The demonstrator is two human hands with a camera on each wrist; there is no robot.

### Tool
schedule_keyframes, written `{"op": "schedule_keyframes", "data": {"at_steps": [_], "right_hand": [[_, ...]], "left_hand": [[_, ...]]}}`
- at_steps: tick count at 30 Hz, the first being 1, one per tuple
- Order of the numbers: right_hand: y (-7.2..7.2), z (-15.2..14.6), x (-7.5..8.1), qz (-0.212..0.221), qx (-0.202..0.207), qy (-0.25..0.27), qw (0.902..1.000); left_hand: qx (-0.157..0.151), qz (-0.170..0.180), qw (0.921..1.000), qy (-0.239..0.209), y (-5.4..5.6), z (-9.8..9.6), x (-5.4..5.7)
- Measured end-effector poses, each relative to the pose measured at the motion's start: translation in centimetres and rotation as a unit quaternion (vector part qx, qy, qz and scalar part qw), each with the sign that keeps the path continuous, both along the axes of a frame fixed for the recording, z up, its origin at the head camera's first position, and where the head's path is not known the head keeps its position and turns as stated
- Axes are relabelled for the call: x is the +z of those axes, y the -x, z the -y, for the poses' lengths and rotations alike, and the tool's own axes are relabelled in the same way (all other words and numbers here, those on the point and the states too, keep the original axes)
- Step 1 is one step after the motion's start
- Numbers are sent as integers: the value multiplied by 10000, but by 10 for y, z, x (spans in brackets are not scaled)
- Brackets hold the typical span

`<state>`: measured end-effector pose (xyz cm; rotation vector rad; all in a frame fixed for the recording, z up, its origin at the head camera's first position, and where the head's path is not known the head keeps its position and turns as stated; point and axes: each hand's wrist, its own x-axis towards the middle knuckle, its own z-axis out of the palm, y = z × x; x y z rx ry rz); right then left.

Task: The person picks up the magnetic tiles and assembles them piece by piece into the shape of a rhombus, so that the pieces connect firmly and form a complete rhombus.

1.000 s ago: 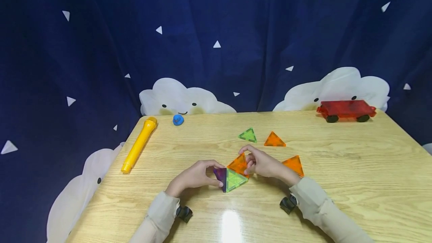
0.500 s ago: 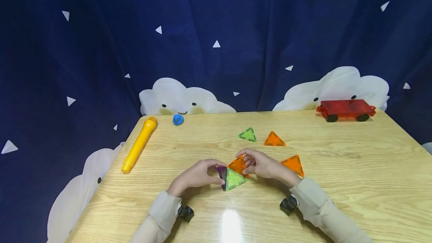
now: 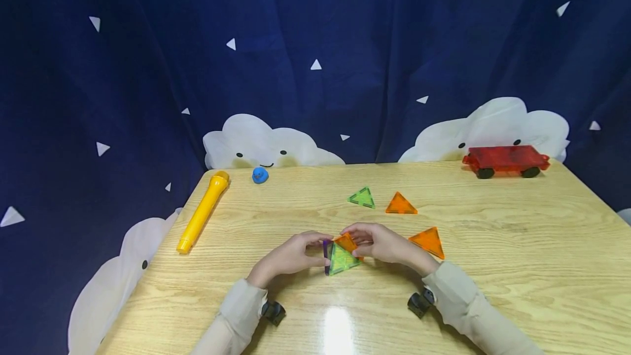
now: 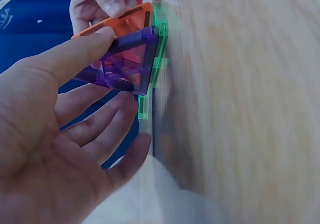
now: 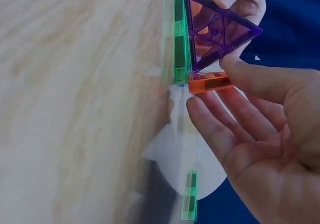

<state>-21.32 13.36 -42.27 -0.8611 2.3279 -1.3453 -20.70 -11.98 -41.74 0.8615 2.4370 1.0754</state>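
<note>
My left hand pinches a purple triangular magnetic tile between thumb and fingers. The tile stands steeply on the left edge of a light green triangular tile, which lies flat on the table. From the other side my right hand pinches an orange triangular tile, tilted up along the green tile's far right edge. In the right wrist view the purple tile and orange tile rise from the green tile, their lower corners close together. Fingers partly hide the orange tile.
Behind the hands lie a green triangle and an orange triangle; another orange triangle is beside the right forearm. A yellow microphone-shaped stick, a blue toy duck and a red wheeled car base sit farther out.
The purple tile has tipped up from a low slant to nearly upright, the left hand shifting right. The right hand has moved slightly left and nearer, tilting the orange tile up more.
</note>
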Motion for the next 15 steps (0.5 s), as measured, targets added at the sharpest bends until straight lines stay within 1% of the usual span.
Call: {"op": "schedule_keyframes", "data": {"at_steps": [4,9,12,15], "right_hand": [[0,1,-1,-147,-41,-52,9999],[-2,4,-2,-230,-75,-73,9997],[-4,6,-1,-309,-96,-93,9994],[-6,8,-1,-523,-73,-102,9986]], "left_hand": [[-74,42,9999,-122,0,-2,-1],[-279,110,9992,-275,1,-5,-2],[-338,107,9990,-277,1,-7,-2],[-392,54,9988,-293,1,-8,-2]]}}
